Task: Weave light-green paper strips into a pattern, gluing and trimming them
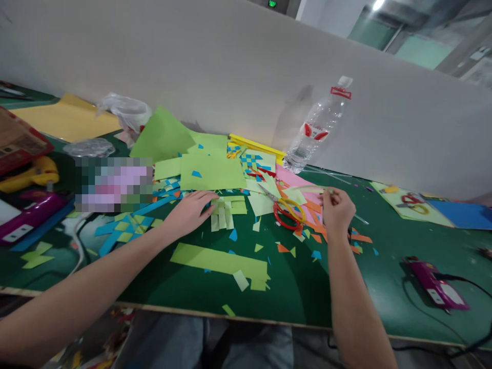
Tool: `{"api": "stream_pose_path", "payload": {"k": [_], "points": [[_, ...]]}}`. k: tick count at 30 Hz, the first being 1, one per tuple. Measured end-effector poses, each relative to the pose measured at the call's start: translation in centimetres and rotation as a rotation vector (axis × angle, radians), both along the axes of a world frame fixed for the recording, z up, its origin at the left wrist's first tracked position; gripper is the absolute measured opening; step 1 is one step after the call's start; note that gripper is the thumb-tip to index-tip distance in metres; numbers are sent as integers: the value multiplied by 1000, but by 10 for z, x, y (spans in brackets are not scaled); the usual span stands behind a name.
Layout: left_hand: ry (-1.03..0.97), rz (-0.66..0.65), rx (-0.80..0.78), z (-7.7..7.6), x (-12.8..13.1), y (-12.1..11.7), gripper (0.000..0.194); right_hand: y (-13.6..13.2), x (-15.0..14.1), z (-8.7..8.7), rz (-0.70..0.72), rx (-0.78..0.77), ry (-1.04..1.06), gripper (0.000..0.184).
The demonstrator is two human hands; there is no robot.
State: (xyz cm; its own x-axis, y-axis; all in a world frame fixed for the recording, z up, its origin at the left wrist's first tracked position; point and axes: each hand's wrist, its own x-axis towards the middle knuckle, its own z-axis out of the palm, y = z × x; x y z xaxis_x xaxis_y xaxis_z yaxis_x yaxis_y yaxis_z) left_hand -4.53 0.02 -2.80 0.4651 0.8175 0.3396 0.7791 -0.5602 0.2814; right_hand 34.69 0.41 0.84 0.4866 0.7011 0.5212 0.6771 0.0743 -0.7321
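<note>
My left hand (196, 209) lies on the table with its fingers stretched out flat, touching the upper left edge of a small piece of interlaced pale green paper strips (222, 214). My right hand (338, 209) is raised on the right, its fingers pinched on one end of a thin pale green paper strip (309, 188) that points left. Between the hands lie scissors (288, 211) with red and yellow handles, their blades over paper scraps. A light green paper sheet (213, 171) lies behind my left hand. Nearer me is a long green paper piece (221, 260) with a cut end.
A clear plastic bottle (317, 128) leans against the grey partition (215, 66). Blue and green woven strips (126, 225) lie at left, near a purple device (34, 218) and a yellow tool (36, 174). Another purple device (436, 284) with a cable sits at right.
</note>
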Motion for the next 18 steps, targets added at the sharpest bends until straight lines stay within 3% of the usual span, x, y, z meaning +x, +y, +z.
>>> {"api": "stream_pose_path", "payload": {"k": [3,6,8,13,15,18], "points": [[10,-15,-18,-1,-1,2,36,2,14,-11,-201,-208,-327,31],[15,-26,-27,-2,-1,3,36,5,20,-23,-193,-412,-617,35],[14,-37,-27,-2,-1,3,36,5,20,-29,-189,-464,-750,36],[20,-35,-19,-1,-2,2,35,1,8,-25,-171,-352,-855,52],[28,-30,-25,-1,-2,2,34,-1,-1,-18,-73,-297,-866,50],[31,-31,-29,-2,-2,3,34,-2,-17,-11,190,-217,-847,38]]}}
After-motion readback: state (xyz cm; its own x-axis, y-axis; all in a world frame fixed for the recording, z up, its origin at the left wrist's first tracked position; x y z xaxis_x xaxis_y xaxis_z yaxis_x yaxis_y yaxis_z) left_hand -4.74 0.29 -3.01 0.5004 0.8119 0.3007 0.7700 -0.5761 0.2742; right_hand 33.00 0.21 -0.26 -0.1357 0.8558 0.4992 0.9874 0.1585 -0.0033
